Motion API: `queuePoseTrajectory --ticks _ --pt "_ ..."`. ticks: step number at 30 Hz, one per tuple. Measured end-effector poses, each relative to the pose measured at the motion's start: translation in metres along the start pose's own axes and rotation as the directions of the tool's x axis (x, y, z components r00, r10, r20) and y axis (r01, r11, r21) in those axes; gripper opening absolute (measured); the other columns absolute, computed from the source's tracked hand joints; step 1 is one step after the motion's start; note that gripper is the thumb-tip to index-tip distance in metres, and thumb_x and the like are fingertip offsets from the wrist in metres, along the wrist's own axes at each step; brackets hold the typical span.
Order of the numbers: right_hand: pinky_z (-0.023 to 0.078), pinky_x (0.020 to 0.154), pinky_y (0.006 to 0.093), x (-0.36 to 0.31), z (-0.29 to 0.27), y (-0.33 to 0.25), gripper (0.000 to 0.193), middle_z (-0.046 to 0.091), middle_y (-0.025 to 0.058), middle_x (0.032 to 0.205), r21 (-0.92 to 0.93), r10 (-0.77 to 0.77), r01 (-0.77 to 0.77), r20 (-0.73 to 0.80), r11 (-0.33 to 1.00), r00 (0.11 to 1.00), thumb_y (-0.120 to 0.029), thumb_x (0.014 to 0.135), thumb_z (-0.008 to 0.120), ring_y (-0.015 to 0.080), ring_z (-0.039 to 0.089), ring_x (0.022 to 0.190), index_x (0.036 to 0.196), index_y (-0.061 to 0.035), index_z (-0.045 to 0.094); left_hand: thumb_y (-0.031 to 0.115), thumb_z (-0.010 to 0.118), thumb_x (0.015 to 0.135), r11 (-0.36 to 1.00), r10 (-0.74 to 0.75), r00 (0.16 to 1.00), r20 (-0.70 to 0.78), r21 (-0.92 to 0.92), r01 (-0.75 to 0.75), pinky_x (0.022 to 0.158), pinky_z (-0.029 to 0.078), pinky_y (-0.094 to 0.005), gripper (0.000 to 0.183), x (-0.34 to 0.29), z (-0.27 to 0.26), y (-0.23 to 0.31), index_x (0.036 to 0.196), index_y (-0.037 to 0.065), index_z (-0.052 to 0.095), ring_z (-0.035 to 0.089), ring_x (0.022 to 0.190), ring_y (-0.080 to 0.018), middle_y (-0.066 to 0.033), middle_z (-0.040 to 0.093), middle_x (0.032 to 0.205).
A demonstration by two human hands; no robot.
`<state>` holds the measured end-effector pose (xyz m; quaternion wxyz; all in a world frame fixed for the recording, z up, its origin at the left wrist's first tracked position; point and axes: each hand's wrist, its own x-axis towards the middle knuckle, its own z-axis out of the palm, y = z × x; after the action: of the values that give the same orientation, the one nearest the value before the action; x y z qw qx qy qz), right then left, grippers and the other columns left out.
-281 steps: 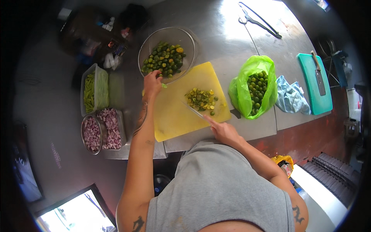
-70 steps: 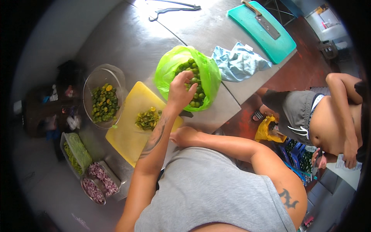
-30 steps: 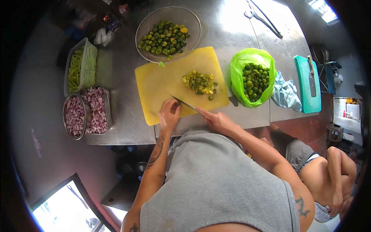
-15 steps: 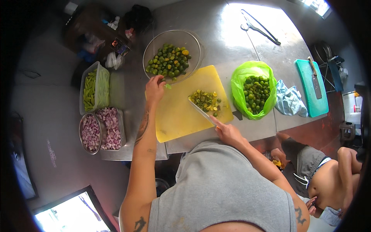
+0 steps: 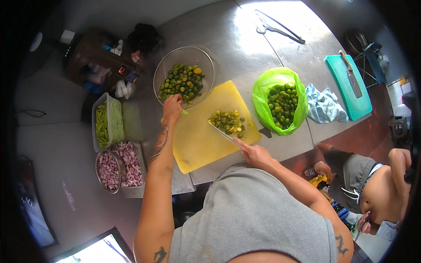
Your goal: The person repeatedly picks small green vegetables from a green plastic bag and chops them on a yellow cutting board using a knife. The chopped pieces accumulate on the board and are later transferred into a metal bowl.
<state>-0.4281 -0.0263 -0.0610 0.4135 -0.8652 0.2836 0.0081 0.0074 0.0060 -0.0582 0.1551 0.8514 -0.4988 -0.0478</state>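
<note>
My left hand [image 5: 173, 106] reaches over the near rim of a round mesh strainer [image 5: 183, 55] of small green citrus fruits [image 5: 182, 81]. Its fingers are curled together at the fruit; what they hold is hidden. Just beside the fingertips is a small green leaf [image 5: 185, 112]. My right hand [image 5: 257, 156] grips a kitchen knife [image 5: 222, 133], its blade resting low over a yellow cutting board [image 5: 201, 151]. Against the blade's far side lies a pile of cut citrus pieces [image 5: 226, 121], with a few whole fruits at its right.
Right of the board, a bright green plastic bag [image 5: 261, 98] holds more fruits. Beyond it lie a blue cloth [image 5: 325, 105] and a teal board [image 5: 358, 107] with another knife [image 5: 352, 81]. Containers of chopped onions [image 5: 108, 171] and green pods [image 5: 101, 127] stand left. A person [image 5: 372, 193] is at lower right.
My left hand has moved from the strainer's rim in over the fruit. My right hand and knife stay beside the cut pile. The whole view has tilted slightly.
</note>
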Motion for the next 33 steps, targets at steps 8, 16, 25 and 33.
queuePoseTrajectory --ticks 8,16,25,33 --pt "0.058 0.067 0.0569 0.004 0.003 0.004 0.069 0.071 0.0251 0.079 -0.013 0.027 -0.027 0.06 1.0 0.998 -0.018 0.102 0.058 0.0449 0.072 0.072 0.166 -0.0335 0.038 0.025 0.071 0.102 0.997 0.053 0.994 -0.091 0.057 -0.048 0.099 0.054 -0.0494 0.029 0.001 0.001 -0.003 0.123 0.006 0.077 0.068 0.117 -0.0381 -0.0157 0.072 0.125" --pt "0.057 0.066 0.0569 0.008 0.002 0.014 0.067 0.072 0.023 0.081 0.084 -0.066 0.062 0.05 0.995 0.997 -0.021 0.104 0.055 0.0433 0.072 0.07 0.167 -0.0363 0.037 0.012 0.076 0.099 0.933 0.204 0.89 -0.407 -0.193 -0.302 0.079 0.06 -0.0348 0.029 -0.004 0.016 0.16 0.127 0.006 0.076 0.075 0.094 -0.0241 -0.0114 0.074 0.115" --pt "0.057 0.076 0.0539 0.016 0.013 0.037 0.071 0.071 0.0219 0.085 0.132 -0.131 0.114 0.128 0.985 0.983 -0.016 0.102 0.051 0.0409 0.072 0.08 0.168 -0.0377 0.037 0.007 0.079 0.089 0.715 0.615 0.788 -0.022 -0.407 -0.569 0.096 0.058 -0.0468 0.04 0.025 0.127 0.382 0.127 -0.001 0.071 0.073 0.108 -0.0327 -0.0211 0.074 0.115" --pt "0.056 0.076 0.0559 0.0 -0.023 0.045 0.064 0.07 0.0233 0.089 0.232 -0.119 0.065 0.229 0.971 0.966 -0.011 0.1 0.055 0.0438 0.07 0.082 0.161 -0.0289 0.048 0.018 0.086 0.081 0.866 0.391 0.881 -0.266 -0.218 -0.45 0.11 0.046 -0.0548 0.069 0.044 0.131 0.383 0.142 0.005 0.056 0.049 0.124 -0.0425 -0.0258 0.048 0.136"
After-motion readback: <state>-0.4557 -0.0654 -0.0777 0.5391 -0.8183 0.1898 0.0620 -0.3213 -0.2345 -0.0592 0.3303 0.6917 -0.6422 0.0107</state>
